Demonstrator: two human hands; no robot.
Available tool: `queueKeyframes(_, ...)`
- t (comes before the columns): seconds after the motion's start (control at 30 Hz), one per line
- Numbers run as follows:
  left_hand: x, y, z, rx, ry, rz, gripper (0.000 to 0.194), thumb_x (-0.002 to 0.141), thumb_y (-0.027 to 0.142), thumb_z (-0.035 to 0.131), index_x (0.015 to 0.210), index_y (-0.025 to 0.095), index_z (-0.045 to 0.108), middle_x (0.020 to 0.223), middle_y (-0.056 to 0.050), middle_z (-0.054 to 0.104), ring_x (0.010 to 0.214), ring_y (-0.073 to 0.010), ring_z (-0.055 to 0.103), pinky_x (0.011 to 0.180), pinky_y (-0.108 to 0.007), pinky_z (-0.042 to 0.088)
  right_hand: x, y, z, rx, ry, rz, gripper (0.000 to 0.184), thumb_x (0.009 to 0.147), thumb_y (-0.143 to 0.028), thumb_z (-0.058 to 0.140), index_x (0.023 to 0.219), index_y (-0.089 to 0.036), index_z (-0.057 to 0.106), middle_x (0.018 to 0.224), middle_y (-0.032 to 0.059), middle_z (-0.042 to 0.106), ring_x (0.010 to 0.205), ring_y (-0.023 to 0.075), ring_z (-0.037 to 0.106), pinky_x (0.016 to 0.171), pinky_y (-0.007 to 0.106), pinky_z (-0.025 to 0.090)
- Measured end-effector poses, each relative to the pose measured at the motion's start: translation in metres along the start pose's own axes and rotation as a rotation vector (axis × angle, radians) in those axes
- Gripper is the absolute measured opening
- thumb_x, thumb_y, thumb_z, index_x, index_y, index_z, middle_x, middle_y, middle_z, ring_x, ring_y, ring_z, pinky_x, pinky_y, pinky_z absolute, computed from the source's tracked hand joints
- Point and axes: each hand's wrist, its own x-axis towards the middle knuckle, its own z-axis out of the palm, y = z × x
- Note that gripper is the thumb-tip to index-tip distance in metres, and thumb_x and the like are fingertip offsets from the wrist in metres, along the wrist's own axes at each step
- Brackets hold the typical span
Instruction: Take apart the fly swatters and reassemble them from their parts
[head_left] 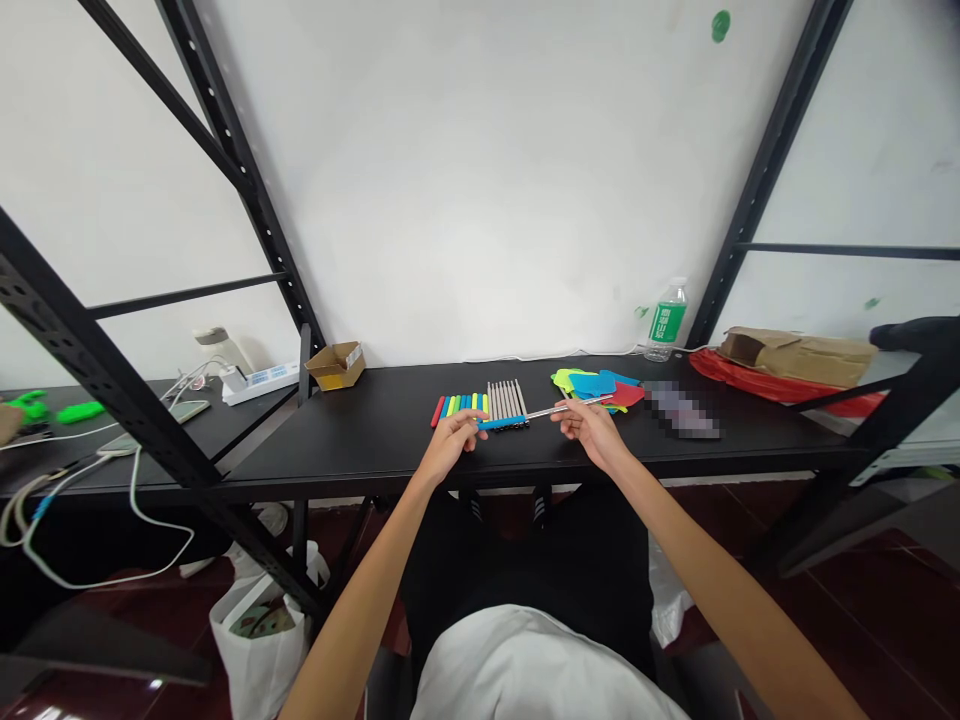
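Note:
My left hand (455, 440) is closed round a blue tube-shaped handle (504, 422), held level just above the black tabletop. My right hand (589, 428) pinches a thin silver rod (551, 411) whose left end meets the blue handle's right end; whether the two are joined I cannot tell. Behind the left hand lies a row of red, yellow and blue handles (456, 405). Several silver rods (506, 398) lie side by side between the hands. Past the right hand is a pile of flat plastic pieces (592, 385) in yellow-green, blue and red.
A small cardboard box (335, 367) sits at the left of the black table (360, 430). Toward the right stand a water bottle (666, 322) and a brown package (795, 355) on red material. Black metal shelf posts (247, 185) frame both sides. A white bag (259, 640) is below.

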Motion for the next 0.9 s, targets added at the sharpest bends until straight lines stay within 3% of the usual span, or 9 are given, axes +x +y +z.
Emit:
queueKeyframes(0.33, -0.0027, 0.0073, 0.0060, 0.095, 0.015, -0.012, 0.034, 0.089, 0.045, 0.057, 0.108, 0.018, 0.067, 0.078, -0.002, 0.066, 0.055, -0.0099, 0.049, 0.054, -0.024, 0.039, 0.0051, 0.0032, -0.0057, 0.062, 0.001, 0.015, 0.029, 0.073, -0.043, 0.076, 0.084, -0.016, 0.076, 0.075, 0.0084, 0.075, 0.056, 0.0124, 0.058, 0.050, 0.024, 0.040)
queueKeyframes(0.57, -0.0016, 0.0037, 0.0100, 0.220, 0.123, 0.010, 0.051, 0.093, 0.058, 0.046, 0.065, 0.017, 0.059, 0.066, -0.003, 0.062, 0.054, -0.0114, 0.051, 0.054, -0.025, 0.039, 0.0062, 0.0023, -0.0065, 0.123, 0.028, 0.035, 0.026, 0.072, -0.040, 0.076, 0.082, -0.017, 0.076, 0.073, 0.0074, 0.075, 0.055, 0.0119, 0.058, 0.049, 0.023, 0.041)
queueKeyframes(0.9, -0.0034, 0.0074, 0.0094, 0.188, 0.074, 0.036, 0.047, 0.094, 0.052, 0.048, 0.064, 0.017, 0.058, 0.062, -0.001, 0.058, 0.053, -0.0113, 0.050, 0.053, -0.025, 0.038, 0.0065, 0.0028, -0.0068, 0.115, 0.029, 0.029, 0.025, 0.073, -0.040, 0.076, 0.083, -0.016, 0.076, 0.074, 0.0076, 0.075, 0.055, 0.0121, 0.058, 0.049, 0.023, 0.041)
